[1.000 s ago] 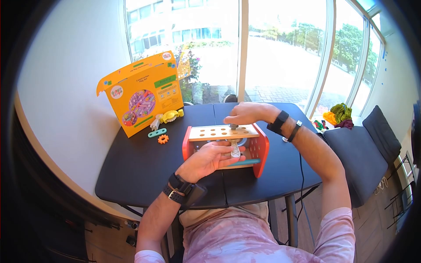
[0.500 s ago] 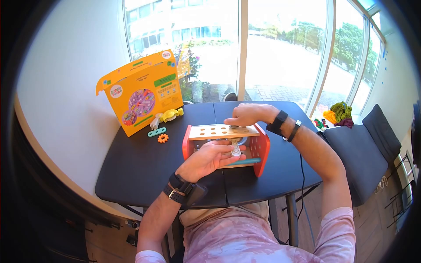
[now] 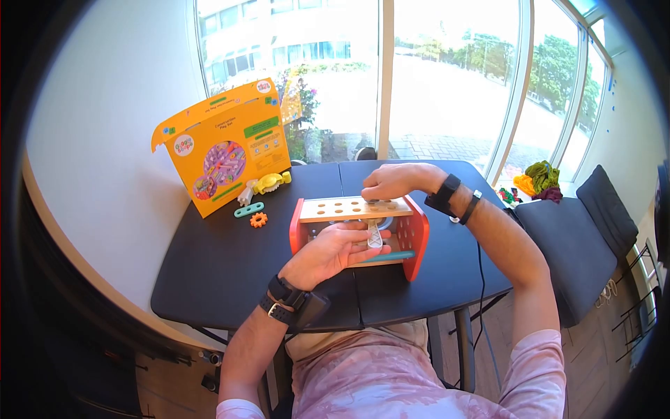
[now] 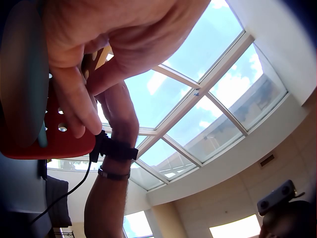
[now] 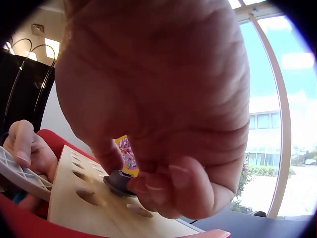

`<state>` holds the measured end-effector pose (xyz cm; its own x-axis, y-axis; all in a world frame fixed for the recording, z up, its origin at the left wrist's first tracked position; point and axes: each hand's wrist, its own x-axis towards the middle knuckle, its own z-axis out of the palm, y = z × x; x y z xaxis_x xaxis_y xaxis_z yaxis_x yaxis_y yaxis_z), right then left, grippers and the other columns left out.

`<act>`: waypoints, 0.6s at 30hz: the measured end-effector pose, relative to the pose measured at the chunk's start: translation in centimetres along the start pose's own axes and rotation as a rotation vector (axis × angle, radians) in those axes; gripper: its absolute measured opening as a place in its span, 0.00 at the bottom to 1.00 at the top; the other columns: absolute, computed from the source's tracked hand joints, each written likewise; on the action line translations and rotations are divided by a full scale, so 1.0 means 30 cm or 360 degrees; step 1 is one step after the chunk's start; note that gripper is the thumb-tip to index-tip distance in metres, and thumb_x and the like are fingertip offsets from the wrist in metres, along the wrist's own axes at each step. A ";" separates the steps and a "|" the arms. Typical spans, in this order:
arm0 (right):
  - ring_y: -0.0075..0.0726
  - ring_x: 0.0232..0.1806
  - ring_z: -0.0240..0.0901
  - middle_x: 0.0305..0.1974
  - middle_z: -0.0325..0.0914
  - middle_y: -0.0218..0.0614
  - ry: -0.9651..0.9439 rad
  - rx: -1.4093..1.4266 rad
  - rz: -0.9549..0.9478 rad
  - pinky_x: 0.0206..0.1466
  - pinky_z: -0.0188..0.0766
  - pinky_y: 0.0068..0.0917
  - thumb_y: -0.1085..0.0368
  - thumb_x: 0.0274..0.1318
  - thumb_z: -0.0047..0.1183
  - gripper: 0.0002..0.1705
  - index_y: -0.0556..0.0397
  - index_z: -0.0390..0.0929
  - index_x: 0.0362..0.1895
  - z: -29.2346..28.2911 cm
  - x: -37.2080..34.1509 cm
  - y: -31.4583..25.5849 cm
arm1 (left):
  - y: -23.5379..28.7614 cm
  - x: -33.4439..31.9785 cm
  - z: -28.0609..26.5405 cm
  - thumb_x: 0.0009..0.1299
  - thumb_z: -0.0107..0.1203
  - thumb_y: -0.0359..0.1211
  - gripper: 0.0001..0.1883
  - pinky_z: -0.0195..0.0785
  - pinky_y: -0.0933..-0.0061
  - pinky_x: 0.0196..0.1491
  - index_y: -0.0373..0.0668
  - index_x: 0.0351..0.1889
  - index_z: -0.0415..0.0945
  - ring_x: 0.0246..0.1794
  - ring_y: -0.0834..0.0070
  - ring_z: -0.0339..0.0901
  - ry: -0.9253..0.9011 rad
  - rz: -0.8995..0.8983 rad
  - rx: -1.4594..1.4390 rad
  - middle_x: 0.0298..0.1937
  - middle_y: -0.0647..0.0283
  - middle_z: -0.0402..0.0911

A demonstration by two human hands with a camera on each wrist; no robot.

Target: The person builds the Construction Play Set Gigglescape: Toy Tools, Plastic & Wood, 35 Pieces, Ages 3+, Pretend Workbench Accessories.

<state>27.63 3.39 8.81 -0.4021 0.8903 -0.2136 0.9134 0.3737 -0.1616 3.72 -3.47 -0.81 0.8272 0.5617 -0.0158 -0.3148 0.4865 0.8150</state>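
My right hand (image 3: pixel 391 182) is over the wooden top panel of a toy workbench (image 3: pixel 328 209), its thumb and fingers pinching the head of a dark grey toy bolt (image 5: pixel 118 182) at one of the panel's holes. In front of the bench, my left hand (image 3: pixel 335 246) holds a pale grey plastic toy wrench (image 3: pixel 375 236) with a lattice handle, upright just below the panel's front edge. The wrench (image 5: pixel 25 171) also shows beside the panel in the right wrist view. The bolt's lower part is hidden.
Left of the bench lie a teal strip (image 3: pixel 249 209) with holes, an orange gear (image 3: pixel 259 220) and a yellow toy piece (image 3: pixel 271 184). Behind them stands a yellow box (image 3: pixel 258 150). A dark cable (image 3: pixel 480 293) hangs over the table's right side, near a grey chair (image 3: pixel 569 237).
My right hand has shifted slightly to the right over the bolt, its fingers turned a little. My left hand and the wrench stay nearly where they were.
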 end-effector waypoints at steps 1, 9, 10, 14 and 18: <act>0.59 0.52 0.86 0.49 0.91 0.56 -0.0022 -0.0067 0.0084 0.59 0.79 0.50 0.38 0.81 0.45 0.37 0.60 0.90 0.55 -0.008 -0.014 -0.020 | 0.000 0.000 0.001 0.87 0.55 0.26 0.25 0.87 0.68 0.68 0.32 0.80 0.66 0.68 0.56 0.87 0.0005 -0.0007 -0.0001 0.72 0.46 0.82; 0.58 0.50 0.87 0.46 0.91 0.55 0.0004 -0.0003 0.0062 0.57 0.79 0.50 0.36 0.80 0.45 0.38 0.60 0.91 0.52 -0.006 -0.015 -0.019 | 0.003 0.000 0.007 0.87 0.56 0.26 0.25 0.88 0.70 0.67 0.31 0.79 0.67 0.67 0.57 0.88 0.0011 -0.0002 0.0033 0.72 0.46 0.82; 0.59 0.50 0.87 0.46 0.91 0.55 0.0000 -0.0068 0.0113 0.57 0.79 0.50 0.37 0.80 0.45 0.38 0.60 0.91 0.52 -0.016 -0.030 -0.041 | 0.002 0.000 0.007 0.87 0.56 0.26 0.25 0.88 0.70 0.67 0.31 0.79 0.67 0.67 0.57 0.88 0.0012 -0.0008 0.0027 0.72 0.47 0.82; 0.59 0.48 0.87 0.44 0.91 0.55 0.0059 -0.0077 0.0102 0.55 0.80 0.51 0.38 0.80 0.43 0.38 0.61 0.91 0.51 -0.011 -0.031 -0.049 | 0.005 -0.002 0.012 0.87 0.56 0.27 0.24 0.88 0.70 0.67 0.31 0.79 0.67 0.67 0.57 0.88 0.0022 -0.0014 0.0032 0.72 0.47 0.82; 0.59 0.47 0.88 0.43 0.91 0.54 -0.0014 -0.0075 0.0050 0.54 0.81 0.50 0.37 0.79 0.44 0.39 0.61 0.92 0.50 -0.001 -0.016 -0.026 | -0.003 0.007 -0.006 0.87 0.56 0.27 0.24 0.88 0.70 0.67 0.31 0.78 0.68 0.67 0.57 0.88 0.0004 -0.0019 0.0025 0.72 0.47 0.82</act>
<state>27.12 2.70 9.07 -0.3733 0.8996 -0.2265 0.9276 0.3574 -0.1092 3.84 -3.29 -1.00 0.8296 0.5577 -0.0268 -0.2978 0.4826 0.8237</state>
